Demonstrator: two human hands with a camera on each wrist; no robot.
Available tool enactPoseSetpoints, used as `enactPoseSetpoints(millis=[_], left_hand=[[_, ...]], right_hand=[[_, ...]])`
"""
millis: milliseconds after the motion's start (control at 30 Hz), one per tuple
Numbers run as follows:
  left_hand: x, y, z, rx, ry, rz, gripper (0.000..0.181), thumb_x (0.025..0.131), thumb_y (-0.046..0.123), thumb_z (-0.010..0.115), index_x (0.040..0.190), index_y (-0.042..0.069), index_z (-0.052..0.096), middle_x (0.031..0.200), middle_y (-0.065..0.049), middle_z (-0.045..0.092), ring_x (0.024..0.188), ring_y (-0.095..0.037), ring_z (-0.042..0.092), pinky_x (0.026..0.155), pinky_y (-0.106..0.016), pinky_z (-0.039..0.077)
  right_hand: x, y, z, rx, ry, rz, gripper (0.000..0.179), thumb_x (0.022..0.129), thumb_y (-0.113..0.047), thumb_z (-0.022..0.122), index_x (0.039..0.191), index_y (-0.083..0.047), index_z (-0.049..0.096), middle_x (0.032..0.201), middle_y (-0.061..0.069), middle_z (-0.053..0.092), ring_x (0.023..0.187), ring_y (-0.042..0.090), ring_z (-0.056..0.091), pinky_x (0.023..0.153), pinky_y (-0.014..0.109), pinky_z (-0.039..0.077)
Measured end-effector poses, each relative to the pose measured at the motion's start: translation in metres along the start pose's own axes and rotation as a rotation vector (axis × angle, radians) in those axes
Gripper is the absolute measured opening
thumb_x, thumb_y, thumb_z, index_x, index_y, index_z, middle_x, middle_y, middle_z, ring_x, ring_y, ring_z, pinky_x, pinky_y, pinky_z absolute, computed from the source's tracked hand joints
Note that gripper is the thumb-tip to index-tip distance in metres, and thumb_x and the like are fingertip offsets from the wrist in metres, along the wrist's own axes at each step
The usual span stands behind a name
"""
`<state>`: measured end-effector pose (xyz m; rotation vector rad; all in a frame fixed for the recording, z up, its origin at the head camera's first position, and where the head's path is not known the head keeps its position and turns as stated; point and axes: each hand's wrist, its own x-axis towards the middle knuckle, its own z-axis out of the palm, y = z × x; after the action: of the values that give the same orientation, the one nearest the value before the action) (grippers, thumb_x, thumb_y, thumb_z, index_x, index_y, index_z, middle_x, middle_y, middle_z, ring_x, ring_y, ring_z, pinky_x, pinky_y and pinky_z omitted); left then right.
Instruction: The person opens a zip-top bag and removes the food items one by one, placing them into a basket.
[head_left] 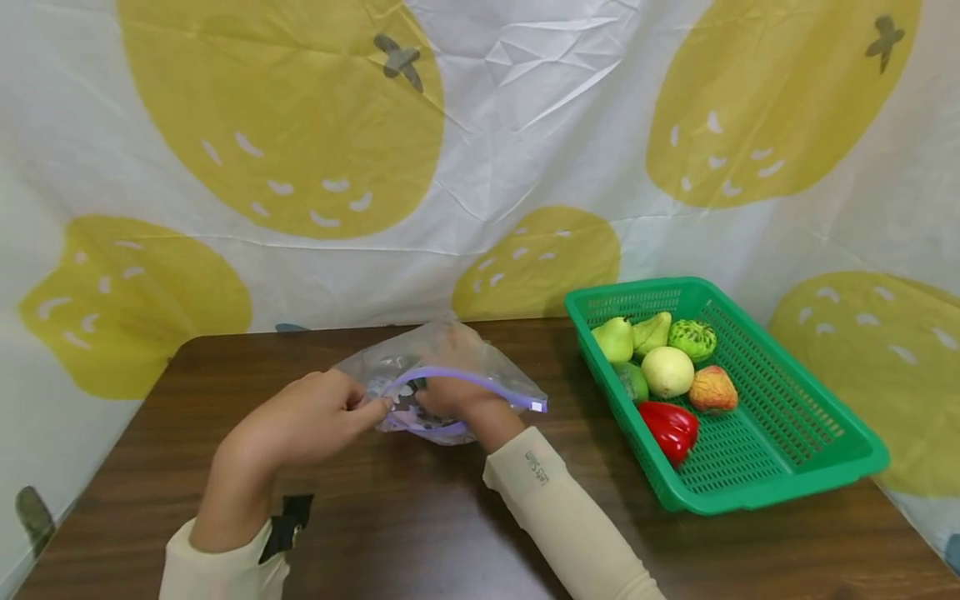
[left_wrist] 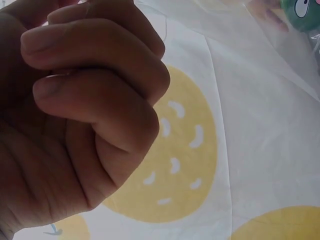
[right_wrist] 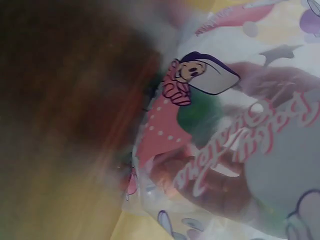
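Observation:
A clear zip bag (head_left: 405, 362) with a purple zip edge and cartoon print lies mouth toward me on the table. My left hand (head_left: 311, 417) pinches the left side of its rim between thumb and fingers; in the left wrist view the fingers (left_wrist: 105, 95) are curled. Past the wrist, my right hand (head_left: 453, 375) is inside the bag. Seen through the printed film, its fingers (right_wrist: 215, 187) look spread apart near a green thing (right_wrist: 199, 117). The left wrist view also shows a round green thing (left_wrist: 302, 12) through the film, with a printed eye over it.
A green plastic basket (head_left: 817, 471) stands at the right of the brown wooden table (head_left: 352, 533). It holds a red bell pepper (head_left: 670, 432), a pale round fruit (head_left: 667, 372), pears (head_left: 615, 339) and other produce. A lemon-print cloth (head_left: 510, 125) hangs behind the table.

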<state>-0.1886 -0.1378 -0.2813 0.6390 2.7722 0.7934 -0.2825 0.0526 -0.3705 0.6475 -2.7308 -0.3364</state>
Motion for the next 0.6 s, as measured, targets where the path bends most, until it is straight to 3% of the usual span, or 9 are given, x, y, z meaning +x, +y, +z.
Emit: enactPoseSetpoints(millis=[200,333,467,600], left_hand=[[0.0010,0.0005,-0.0003,0.007,0.010,0.011,0.051,0.098,0.039,0.056,0.055,0.020,0.037,0.052,0.010,0.029,0.049,-0.007,0.026,0.047,-0.026,0.026],[0.0013,-0.0003,-0.0007,0.014,0.020,0.021,0.051,0.098,0.040,0.057,0.055,0.021,0.037,0.052,0.011,0.029,0.049,-0.008,0.027,0.047,-0.027,0.026],[0.0015,-0.0014,-0.0004,0.015,0.020,0.015,0.052,0.098,0.041,0.057,0.055,0.021,0.037,0.052,0.011,0.029,0.049,-0.008,0.026,0.048,-0.027,0.026],[0.0015,-0.0027,0.0003,0.013,0.018,0.018,0.051,0.099,0.041,0.056,0.055,0.021,0.037,0.052,0.011,0.029,0.050,-0.008,0.026,0.048,-0.027,0.026]], right_hand=[[-0.0003,-0.0026,0.0013,-0.037,-0.036,-0.004,0.050,0.081,-0.058,0.070,0.124,-0.034,0.063,0.121,0.008,0.067,0.116,0.028,0.059,0.106,0.047,0.039],[-0.0019,-0.0025,0.0019,-0.039,0.014,-0.022,0.036,0.084,-0.046,0.070,0.117,-0.032,0.064,0.108,0.004,0.070,0.107,0.024,0.062,0.104,0.045,0.039],[-0.0042,-0.0004,0.0009,-0.012,0.052,-0.065,0.029,0.086,-0.036,0.070,0.113,-0.027,0.066,0.094,-0.002,0.072,0.097,0.019,0.064,0.104,0.041,0.039],[-0.0049,0.0005,-0.0002,0.054,0.027,-0.087,0.028,0.084,-0.033,0.074,0.109,-0.024,0.067,0.086,-0.003,0.071,0.092,0.017,0.064,0.105,0.037,0.038]])
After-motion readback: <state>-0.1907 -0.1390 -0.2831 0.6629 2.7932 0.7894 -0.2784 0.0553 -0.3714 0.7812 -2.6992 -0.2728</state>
